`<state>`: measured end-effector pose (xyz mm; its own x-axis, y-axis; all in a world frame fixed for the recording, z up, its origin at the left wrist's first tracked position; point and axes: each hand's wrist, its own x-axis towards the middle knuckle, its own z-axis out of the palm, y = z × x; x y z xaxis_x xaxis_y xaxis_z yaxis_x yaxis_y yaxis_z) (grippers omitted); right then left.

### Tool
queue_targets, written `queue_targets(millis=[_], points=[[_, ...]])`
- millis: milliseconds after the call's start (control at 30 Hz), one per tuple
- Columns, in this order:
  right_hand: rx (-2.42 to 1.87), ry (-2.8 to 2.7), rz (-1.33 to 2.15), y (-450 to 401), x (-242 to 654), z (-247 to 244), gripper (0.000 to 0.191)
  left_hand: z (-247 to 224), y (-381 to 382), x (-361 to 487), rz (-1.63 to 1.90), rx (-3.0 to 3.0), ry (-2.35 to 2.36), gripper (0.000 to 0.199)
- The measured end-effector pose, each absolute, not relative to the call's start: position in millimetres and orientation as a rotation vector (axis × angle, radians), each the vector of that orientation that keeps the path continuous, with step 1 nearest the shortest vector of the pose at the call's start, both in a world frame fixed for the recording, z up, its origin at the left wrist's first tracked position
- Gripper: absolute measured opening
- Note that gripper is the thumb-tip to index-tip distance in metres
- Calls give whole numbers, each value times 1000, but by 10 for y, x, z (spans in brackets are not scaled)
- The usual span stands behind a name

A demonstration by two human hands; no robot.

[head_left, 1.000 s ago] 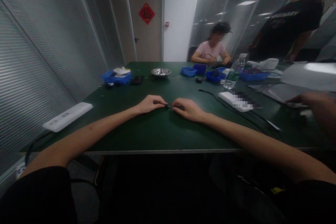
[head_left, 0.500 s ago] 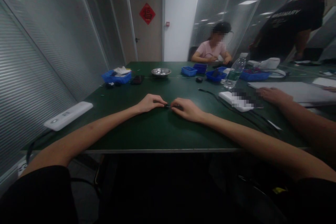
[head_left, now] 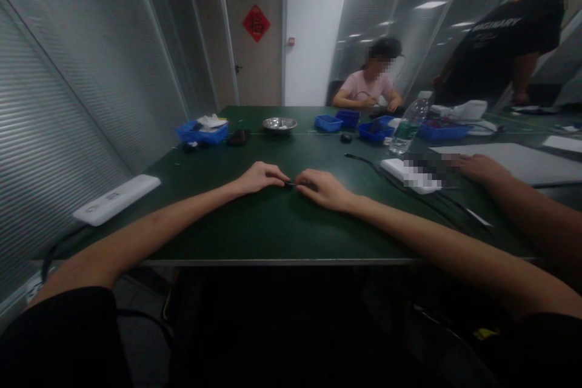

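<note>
From here I see the left hand pinching a small black piece mid-frame, over the green tabletop; a nudge from the right hand, whose grip I can't make out, could dislodge it.

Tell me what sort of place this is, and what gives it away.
Probably an office or meeting room used as a shared workspace: slatted blinds line the left side, blue trays sit on a large green table, and a person sits at its far end.
</note>
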<state>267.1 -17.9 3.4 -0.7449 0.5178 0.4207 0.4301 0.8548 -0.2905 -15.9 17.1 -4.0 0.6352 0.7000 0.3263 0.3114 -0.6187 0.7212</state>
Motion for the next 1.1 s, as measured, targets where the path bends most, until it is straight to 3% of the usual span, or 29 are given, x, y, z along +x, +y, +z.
queue_targets(millis=[400,733,1100], points=[[-728,-2457,267,-219,2613,49,22,-41,109,-90,694,2247,729,44],[-817,-2400,258,-216,2683,47,15,-33,181,-146,699,2348,853,37],[-849,-2409,294,-232,2752,69,19,-106,795,-1387,696,2542,1804,44]])
